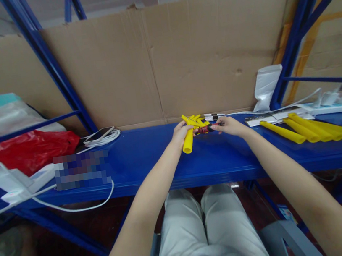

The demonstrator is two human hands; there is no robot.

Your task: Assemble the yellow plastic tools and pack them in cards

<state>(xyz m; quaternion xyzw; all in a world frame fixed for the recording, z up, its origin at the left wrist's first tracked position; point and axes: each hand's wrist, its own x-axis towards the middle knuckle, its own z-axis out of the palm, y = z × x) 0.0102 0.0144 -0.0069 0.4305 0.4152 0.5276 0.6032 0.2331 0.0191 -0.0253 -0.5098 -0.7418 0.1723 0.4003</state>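
Note:
My left hand [178, 133] is closed around a yellow tube [187, 142], whose open end points down toward me. Fingers of my right hand [230, 126] pinch one end of a small dark red and black piece [202, 130]; its exact kind is too small to make out. That piece spans the gap between my two hands, its left end by the tube. Just behind them lie several short yellow pieces [197, 118], partly hidden by my left hand. Close to my right fingertips is a black-and-white striped item [214, 116].
Several yellow tubes [312, 127] rest on the blue table [150, 164] at right, near a white power strip [330, 107]. A red plastic bag [37, 149], white cables [104, 138] and a charger [13, 182] lie at left. Cardboard [199, 56] walls the back; blue posts flank it.

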